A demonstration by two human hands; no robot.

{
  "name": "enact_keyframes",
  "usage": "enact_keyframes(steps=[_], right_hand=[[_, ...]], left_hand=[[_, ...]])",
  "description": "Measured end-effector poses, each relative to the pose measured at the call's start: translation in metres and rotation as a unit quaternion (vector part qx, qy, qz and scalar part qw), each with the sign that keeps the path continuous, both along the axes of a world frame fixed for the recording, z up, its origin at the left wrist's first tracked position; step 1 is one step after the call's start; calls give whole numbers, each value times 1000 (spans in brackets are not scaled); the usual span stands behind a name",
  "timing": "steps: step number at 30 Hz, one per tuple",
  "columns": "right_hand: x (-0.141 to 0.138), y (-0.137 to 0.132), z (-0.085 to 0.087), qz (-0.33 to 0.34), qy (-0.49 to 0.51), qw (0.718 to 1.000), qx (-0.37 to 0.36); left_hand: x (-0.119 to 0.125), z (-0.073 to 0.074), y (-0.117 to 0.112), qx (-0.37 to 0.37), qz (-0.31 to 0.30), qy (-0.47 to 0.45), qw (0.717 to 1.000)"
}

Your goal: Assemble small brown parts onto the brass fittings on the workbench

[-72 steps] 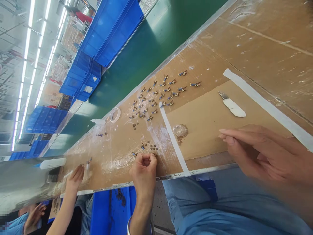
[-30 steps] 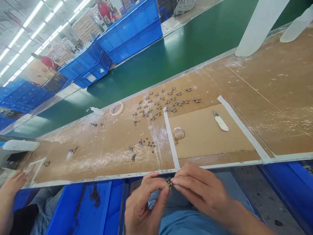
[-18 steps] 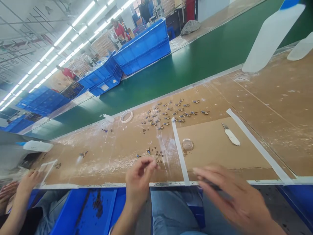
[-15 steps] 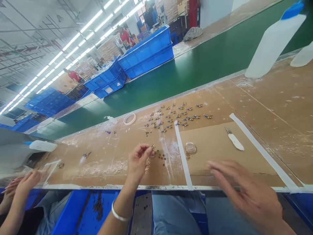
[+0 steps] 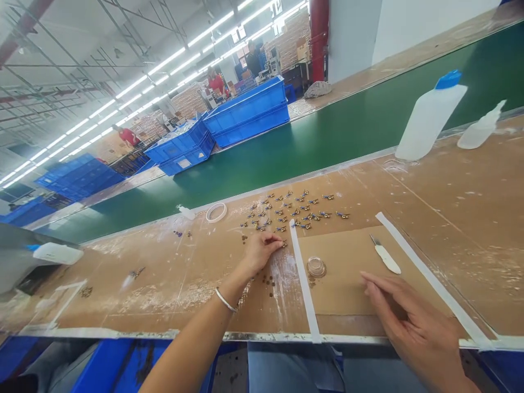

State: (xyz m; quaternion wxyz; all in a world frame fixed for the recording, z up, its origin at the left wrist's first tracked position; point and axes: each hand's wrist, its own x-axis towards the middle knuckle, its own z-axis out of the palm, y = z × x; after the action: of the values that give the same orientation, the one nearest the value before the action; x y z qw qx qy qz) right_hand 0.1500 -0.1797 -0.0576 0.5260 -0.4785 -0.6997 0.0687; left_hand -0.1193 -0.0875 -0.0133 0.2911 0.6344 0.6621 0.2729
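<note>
Head view is showing the left hand (image 5: 262, 252) reaching forward over the brown worktable (image 5: 176, 273), thumb and forefinger drawn into a narrow pinch. The fingertips are closing on a small piece (image 5: 283, 244) that is lying at the table surface; whether it is lifted clear cannot be told. A bangle (image 5: 226, 300) is sitting on that wrist.

Just beyond the pinch, a cluster of blue-and-gold pieces (image 5: 295, 210) is lying in loose rows. Just beside the pinch on the right, a white tape strip (image 5: 303, 281) is running toward the table's near edge. Behind the pinch, toward the person, loose brown beads (image 5: 268, 281) are lying scattered. A clear dish (image 5: 316, 267) is sitting past the strip, on a cardboard sheet (image 5: 347, 295).

The right hand (image 5: 413, 327) is resting on that sheet well apart from the pinch, fingers spread wide and flat, holding nothing. A white-handled blade (image 5: 385, 257) is lying near its fingertips, not touched.
</note>
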Motion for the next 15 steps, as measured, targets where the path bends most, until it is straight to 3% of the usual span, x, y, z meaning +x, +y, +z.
enact_keyframes(steps=[4, 8, 12, 15], right_hand=[[1, -2, 1, -10, 4, 1000, -20], [1, -2, -2, -2, 13, 1000, -26], [0, -3, -4, -3, 10, 1000, -27], [0, -4, -1, 6, 20, 999, -32]], left_hand=[[-18, 15, -9, 2, 24, 82, 996], [-47, 29, -45, -34, 70, 165, 983], [-52, 23, -83, -62, 78, 231, 968], [-45, 15, -98, -64, 51, 279, 957]])
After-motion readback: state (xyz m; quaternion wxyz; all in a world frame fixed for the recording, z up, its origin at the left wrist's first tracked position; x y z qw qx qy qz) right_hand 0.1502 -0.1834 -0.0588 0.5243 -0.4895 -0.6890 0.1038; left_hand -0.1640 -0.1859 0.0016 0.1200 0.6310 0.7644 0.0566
